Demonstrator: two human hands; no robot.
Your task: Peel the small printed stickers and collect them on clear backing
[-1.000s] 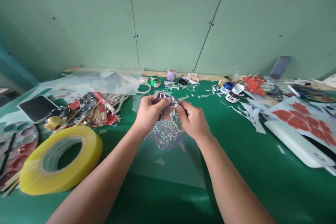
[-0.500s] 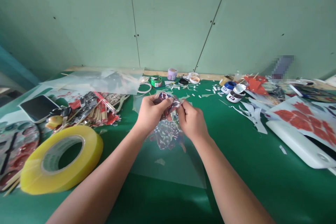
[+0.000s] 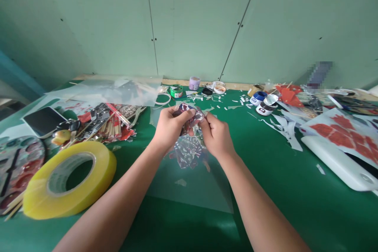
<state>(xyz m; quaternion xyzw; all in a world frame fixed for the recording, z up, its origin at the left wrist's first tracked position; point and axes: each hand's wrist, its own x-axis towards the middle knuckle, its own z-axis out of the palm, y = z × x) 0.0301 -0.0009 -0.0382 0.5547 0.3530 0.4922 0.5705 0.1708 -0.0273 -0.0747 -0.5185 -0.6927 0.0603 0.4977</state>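
Nearest me is a clear sheet (image 3: 189, 191) with patterned scraps (image 3: 188, 152) at its far part, unmoved since a second ago. Over it, I have the left hand (image 3: 167, 128) pinching a patterned piece (image 3: 184, 106), the right hand (image 3: 217, 130) its right edge. What shows runs sideways, right end lower; fingers hide its full long axis. Beyond, jars (image 3: 264, 108) have drifted rightward in my view.
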